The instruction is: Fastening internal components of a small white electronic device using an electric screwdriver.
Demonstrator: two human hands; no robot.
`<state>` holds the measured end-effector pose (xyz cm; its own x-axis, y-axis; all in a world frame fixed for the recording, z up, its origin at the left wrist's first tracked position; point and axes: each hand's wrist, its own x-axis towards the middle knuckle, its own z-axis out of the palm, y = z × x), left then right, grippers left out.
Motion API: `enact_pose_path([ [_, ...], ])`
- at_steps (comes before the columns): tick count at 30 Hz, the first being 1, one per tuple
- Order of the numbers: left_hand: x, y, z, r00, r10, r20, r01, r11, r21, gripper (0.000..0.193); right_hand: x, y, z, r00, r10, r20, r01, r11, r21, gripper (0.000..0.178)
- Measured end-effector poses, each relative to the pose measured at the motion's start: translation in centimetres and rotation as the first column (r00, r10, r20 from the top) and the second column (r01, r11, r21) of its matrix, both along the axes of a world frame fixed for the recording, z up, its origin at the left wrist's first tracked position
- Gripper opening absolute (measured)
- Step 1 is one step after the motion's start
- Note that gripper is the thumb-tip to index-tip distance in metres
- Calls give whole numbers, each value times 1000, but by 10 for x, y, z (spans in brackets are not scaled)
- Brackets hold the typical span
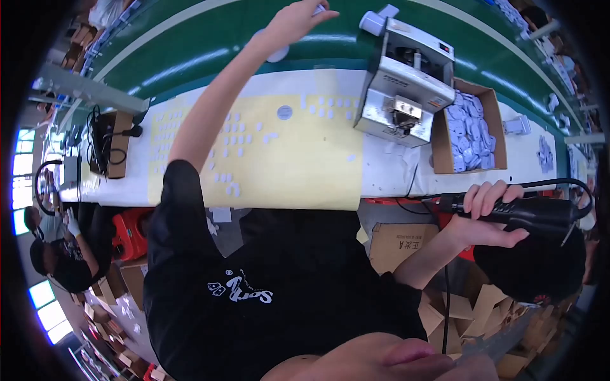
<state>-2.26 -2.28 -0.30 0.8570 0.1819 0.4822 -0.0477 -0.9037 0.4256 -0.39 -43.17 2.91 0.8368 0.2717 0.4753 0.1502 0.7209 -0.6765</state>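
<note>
My left arm stretches far forward over the green conveyor belt (190, 66). My left hand (293, 26) is closed on a small white piece (319, 9), mostly hidden by the fingers. Just below that wrist lies a white round part (277, 54) on the belt's near edge, partly covered by my arm. At the right, my right hand (489, 209) wraps around a black electric screwdriver (540, 214), held level beyond the table's front edge. Its cable curves up behind it. Between my arms, a yellow sheet (298, 165) on the table carries many small white pieces (238, 140) in loose rows.
A metal machine (403, 82) stands at the table's back right. Beside it, a cardboard box (499, 120) is full of white plastic parts (470, 133). Another box (117, 149) with black cables sits at the left. Two other people (70, 260) (534, 254) are nearby.
</note>
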Motion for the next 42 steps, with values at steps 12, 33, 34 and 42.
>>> enact_pose_path([
  [12, 227, 24, -71, 924, 159, -347, -91, 975, 203, 78, 2, -106, -57, 890, -444, -104, 412, 882, -230, 40],
  [33, -199, 13, 39, 618, 205, -759, -363, 931, -44, 40, 1, -132, -116, 762, -560, -326, 471, 824, -314, 18],
  [34, -210, 15, 29, 614, 210, -761, -363, 931, -37, 40, 2, -131, -118, 765, -552, -333, 473, 831, -292, 18],
  [42, -99, -131, 124, 891, 224, -396, -19, 888, 460, 13, -7, -132, -122, 773, -547, -320, 481, 835, -266, 19],
])
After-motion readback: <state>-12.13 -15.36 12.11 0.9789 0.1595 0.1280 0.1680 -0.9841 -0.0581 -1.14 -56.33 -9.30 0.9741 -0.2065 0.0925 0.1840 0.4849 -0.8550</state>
